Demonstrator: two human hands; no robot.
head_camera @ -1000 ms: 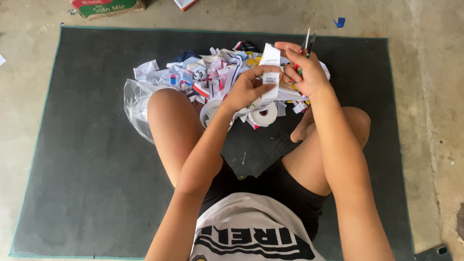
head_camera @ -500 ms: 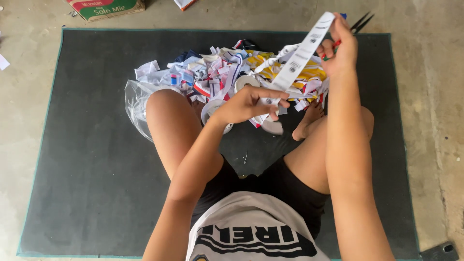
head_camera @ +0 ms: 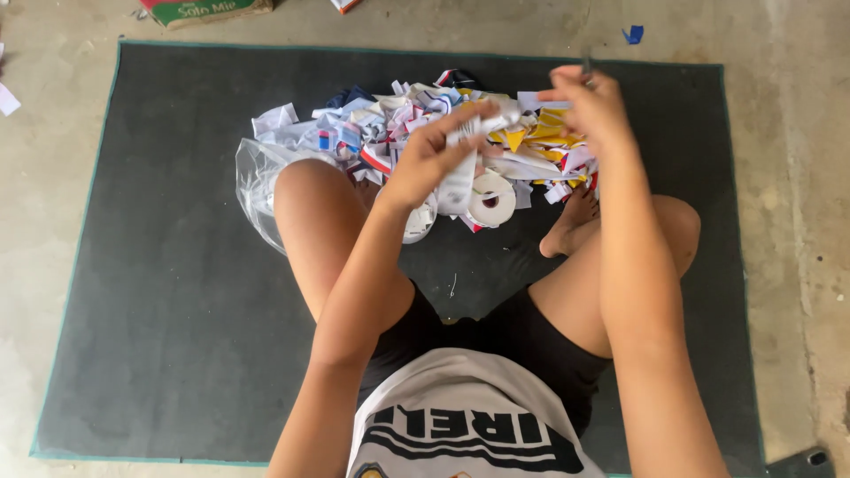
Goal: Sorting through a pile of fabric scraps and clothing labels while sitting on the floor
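Grey concrete floor [head_camera: 797, 265] is covered by a dark mat [head_camera: 159, 265], on which a heap of cut labels [head_camera: 398, 133] and a white tape roll [head_camera: 491, 202] are piled. A white label strip [head_camera: 460, 173] is pinched by the left hand [head_camera: 434, 155], fingers closed on it. Scissors [head_camera: 586, 64] are gripped in the closed right hand [head_camera: 589, 106]. The strip is best kept taut and the cut made square, clear of the fingers.

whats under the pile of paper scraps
A dark mat lies under the pile of paper scraps; a clear plastic bag pokes out at its left. Anything deeper is covered.
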